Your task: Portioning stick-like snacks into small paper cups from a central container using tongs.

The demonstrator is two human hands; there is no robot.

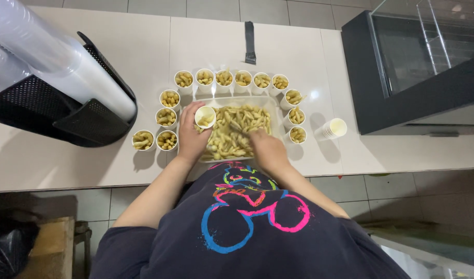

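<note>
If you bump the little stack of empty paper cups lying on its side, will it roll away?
Probably. The stack of empty white paper cups lies on its side, round, so it would likely roll, curving because cups taper. Empty, it looks light and easily pushed. The pale tabletop seems smooth, giving little grip.

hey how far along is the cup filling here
Done: about thirteen filled cups ring the tray on the counter. In hand: the left hand holds a cup only partly filled over the tray, while the right hand picks at the snacks. Left: plenty of snacks remain, and a stack of empty cups lies at right.
</note>
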